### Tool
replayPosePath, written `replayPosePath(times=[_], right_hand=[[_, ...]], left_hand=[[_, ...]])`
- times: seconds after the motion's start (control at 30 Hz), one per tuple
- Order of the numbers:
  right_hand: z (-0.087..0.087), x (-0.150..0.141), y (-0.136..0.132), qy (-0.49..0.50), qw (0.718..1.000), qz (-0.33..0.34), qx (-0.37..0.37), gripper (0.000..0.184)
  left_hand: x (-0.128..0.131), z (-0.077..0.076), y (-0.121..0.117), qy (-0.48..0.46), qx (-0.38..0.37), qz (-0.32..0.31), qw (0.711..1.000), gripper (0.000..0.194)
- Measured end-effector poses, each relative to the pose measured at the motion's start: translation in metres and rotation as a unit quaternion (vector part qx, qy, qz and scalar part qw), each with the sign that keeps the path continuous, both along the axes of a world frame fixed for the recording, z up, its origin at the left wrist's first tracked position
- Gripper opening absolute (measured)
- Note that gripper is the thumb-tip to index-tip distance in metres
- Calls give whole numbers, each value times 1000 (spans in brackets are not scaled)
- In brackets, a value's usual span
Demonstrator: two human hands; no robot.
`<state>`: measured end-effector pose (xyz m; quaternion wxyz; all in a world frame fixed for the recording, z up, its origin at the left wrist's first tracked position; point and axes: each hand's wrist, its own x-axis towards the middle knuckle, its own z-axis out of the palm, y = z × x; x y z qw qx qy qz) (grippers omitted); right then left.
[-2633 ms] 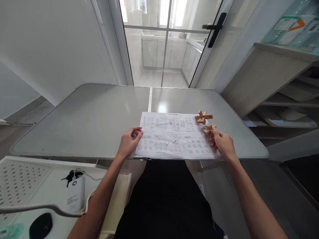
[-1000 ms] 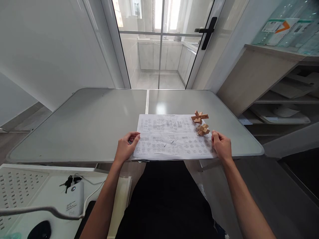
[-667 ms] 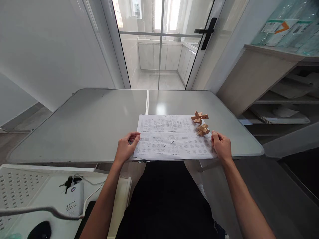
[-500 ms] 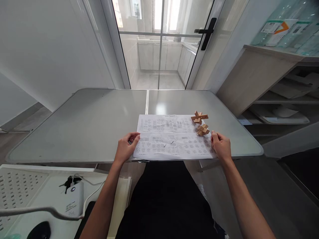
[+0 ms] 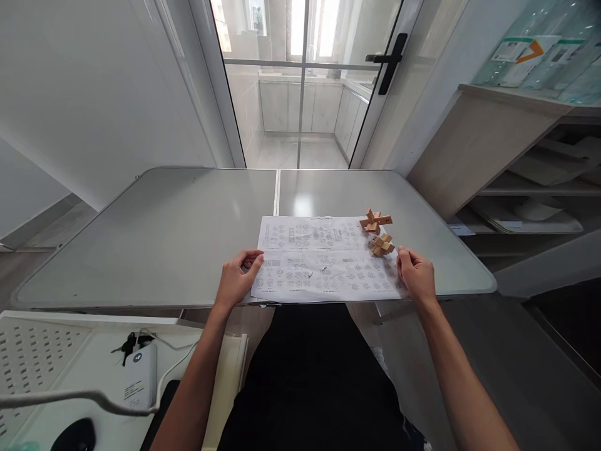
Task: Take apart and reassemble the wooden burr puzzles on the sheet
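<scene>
A white instruction sheet [image 5: 291,263], printed with rows of small diagrams, lies flat at the table's front edge. At its left edge my left hand [image 5: 238,275] has thumb and forefinger pinched together on the paper. My right hand [image 5: 416,274] is closed at the sheet's right edge, fingers curled in and fingertips partly hidden. Two wooden burr puzzles rest on the sheet's right side. The farther puzzle [image 5: 374,221] has a bar sticking out to the right; the nearer puzzle [image 5: 382,245] is more compact and sits just beyond my right hand.
The pale table [image 5: 188,232] stretches farther to the left. A white cart [image 5: 107,382] at lower left carries keys, a white power bank [image 5: 141,376], a cable and a black mouse [image 5: 75,435]. Shelves [image 5: 507,131] with plastic bottles stand at right. A glass door [image 5: 328,113] is ahead.
</scene>
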<state>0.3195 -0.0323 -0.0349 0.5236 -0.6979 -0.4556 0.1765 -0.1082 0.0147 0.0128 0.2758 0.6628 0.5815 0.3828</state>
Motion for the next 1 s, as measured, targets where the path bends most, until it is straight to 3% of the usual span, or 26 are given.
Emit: replayPosePath(times=[1.0], right_hand=[[0, -1, 0, 11, 1000, 7, 0, 54]], left_hand=[[-1, -1, 1, -8, 1, -2, 1000, 36]])
